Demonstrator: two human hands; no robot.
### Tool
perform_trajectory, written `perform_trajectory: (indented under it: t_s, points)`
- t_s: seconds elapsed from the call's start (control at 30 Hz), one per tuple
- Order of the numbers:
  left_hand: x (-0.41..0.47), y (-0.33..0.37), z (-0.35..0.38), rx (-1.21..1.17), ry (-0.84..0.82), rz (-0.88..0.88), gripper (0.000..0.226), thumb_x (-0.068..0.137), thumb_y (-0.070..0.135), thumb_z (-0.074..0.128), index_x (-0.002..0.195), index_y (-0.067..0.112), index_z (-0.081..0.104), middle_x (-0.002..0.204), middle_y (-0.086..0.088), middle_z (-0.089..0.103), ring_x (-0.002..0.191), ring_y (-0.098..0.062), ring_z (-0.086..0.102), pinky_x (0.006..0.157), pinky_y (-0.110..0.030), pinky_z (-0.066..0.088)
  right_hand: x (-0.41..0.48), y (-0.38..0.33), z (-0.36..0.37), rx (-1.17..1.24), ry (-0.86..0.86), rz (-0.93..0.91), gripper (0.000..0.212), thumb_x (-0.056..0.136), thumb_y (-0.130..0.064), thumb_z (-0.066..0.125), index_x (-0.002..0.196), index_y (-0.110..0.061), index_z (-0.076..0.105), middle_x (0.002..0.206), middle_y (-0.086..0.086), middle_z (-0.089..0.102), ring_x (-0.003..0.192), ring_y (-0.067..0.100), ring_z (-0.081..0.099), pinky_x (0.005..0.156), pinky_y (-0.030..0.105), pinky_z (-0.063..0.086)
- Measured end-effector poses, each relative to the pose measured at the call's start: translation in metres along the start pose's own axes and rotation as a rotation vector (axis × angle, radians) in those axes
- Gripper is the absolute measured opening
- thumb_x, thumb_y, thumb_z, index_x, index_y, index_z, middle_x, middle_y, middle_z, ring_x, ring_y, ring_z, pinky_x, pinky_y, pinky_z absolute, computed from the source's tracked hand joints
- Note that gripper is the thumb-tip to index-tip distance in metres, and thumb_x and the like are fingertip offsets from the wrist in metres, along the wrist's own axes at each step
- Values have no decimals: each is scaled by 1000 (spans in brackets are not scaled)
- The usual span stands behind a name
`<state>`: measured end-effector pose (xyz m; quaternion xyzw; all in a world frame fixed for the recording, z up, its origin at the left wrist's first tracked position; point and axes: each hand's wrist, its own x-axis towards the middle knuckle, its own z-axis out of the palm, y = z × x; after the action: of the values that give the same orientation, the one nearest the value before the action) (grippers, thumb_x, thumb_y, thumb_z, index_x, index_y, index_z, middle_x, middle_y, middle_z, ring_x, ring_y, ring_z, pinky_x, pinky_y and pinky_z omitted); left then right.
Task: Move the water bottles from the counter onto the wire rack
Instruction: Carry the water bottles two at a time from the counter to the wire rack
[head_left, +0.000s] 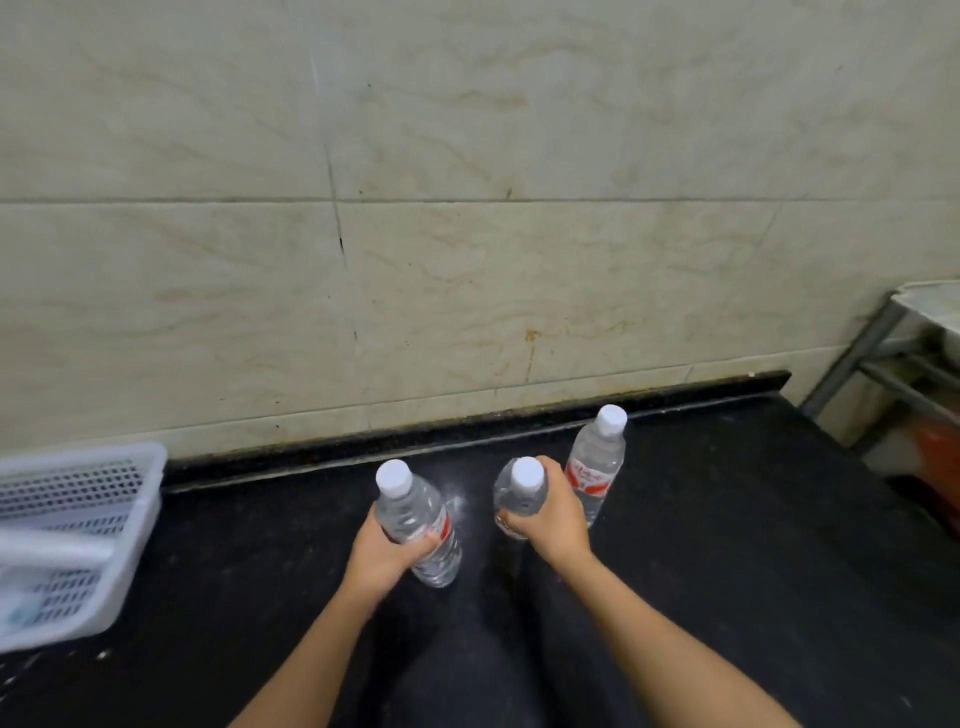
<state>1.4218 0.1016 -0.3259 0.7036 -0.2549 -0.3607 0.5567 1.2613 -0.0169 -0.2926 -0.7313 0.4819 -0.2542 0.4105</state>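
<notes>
Three clear water bottles with white caps and red labels are over the black counter (727, 519). My left hand (382, 556) grips the left bottle (415, 514) around its middle. My right hand (545, 512) grips the middle bottle (519, 491) just below its cap. A third bottle (597, 462) stands free on the counter right behind my right hand, near the wall. The metal rack (883, 364) shows at the right edge, beyond the counter's end.
A white perforated plastic basket (78, 519) sits on the counter at the left. A tiled wall (467, 208) rises straight behind the counter. Something orange (935, 447) lies low beside the rack.
</notes>
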Motion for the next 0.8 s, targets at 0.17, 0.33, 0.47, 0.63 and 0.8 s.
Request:
perform_trajectory:
  t_s: [0.17,0.33,0.47,0.63,0.8]
  points:
    - [-68,-27,-7,-8,-100,37,62,50,16,84,105,12,56,96,-2,68,76,0,67,65,-13,52,-52,3,-23,120,63,93,66,63,-14,82,118,-19,45,103,-3,56,96,14,54,81,24,40]
    - [-106,-35,9,43,-174,42,68,35,39,77,97,29,54,97,4,67,88,-13,63,80,-28,50,-115,27,-40,157,158,177,67,59,-15,85,114,-16,47,106,0,60,101,18,58,86,29,45]
    - [-137,-37,32,39,-204,50,57,36,36,80,87,31,54,89,7,67,79,-10,62,70,-17,50,-168,52,-68,192,232,268,64,56,-17,85,111,-15,52,105,3,64,98,20,62,83,30,48]
    - [-178,-32,74,18,-285,64,66,44,23,83,105,15,60,97,-4,70,84,-15,65,70,-21,50,-223,83,-120,268,375,375,59,53,-13,85,102,-17,52,102,6,65,96,24,63,90,43,51]
    - [-219,-7,144,54,-459,158,58,51,12,84,103,17,58,94,3,69,74,2,66,64,-13,52,-271,114,-191,339,527,364,59,59,-1,81,108,-10,49,107,14,63,97,28,62,89,43,51]
